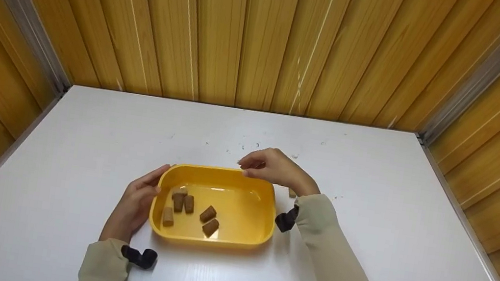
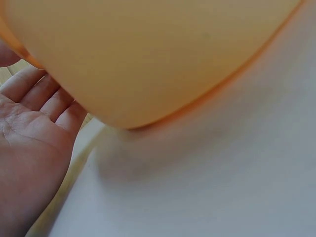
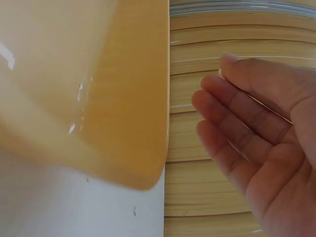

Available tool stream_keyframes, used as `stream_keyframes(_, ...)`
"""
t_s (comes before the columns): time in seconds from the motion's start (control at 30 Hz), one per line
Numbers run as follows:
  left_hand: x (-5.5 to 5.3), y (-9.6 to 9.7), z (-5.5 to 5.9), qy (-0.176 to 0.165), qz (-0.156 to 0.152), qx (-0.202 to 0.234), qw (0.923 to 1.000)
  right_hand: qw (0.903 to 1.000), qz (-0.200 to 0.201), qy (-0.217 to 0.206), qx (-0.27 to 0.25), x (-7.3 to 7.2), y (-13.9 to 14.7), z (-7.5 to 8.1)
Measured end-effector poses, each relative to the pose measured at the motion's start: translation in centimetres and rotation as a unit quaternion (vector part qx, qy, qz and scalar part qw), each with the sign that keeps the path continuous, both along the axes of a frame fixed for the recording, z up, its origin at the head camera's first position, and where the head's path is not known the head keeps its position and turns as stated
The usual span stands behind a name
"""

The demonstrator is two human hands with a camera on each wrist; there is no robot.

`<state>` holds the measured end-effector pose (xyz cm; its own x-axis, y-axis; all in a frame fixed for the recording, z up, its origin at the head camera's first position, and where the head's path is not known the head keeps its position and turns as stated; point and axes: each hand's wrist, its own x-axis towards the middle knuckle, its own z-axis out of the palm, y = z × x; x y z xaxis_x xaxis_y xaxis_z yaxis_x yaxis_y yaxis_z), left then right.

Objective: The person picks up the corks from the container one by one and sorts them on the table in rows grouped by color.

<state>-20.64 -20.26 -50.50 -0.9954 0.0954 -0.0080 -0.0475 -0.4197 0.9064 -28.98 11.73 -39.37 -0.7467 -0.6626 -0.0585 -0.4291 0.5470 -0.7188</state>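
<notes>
My left hand [image 1: 136,200] grips the left end of a yellow plastic tray [image 1: 210,242], thumb at the rim and fingers along the outside wall. Several brown tapered pieces, like cork stoppers [image 1: 168,216], lie inside, mostly toward the left; two darker ones [image 1: 210,227] lie nearer the middle. Over the back rim, toward the right corner, is my right hand [image 1: 278,168], its fingers loosely bent. The right wrist view has this hand [image 3: 252,133] a little apart from the tray wall [image 3: 133,123], holding nothing.
A white table [image 1: 97,137] lies under the tray, with small dark specks behind it. A small tan piece [image 1: 292,193] is partly hidden by the right wrist. Yellow wood-look panels [image 1: 265,38] enclose the back and sides.
</notes>
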Motion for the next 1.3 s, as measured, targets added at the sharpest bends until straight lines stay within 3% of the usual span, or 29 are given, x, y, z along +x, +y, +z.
stream_keyframes(0.77, 0.0, 0.0, -0.1, 0.009, -0.001, 0.002, 1.0000, 0.9961, 0.060, -0.062, 0.016, 0.4, -6.2, -1.8)
stream_keyframes(1.3, 0.1, 0.0, -0.1, -0.009, -0.010, 0.017, 0.9998, 0.9918, 0.107, -0.031, 0.063, 0.5, -10.7, -3.3)
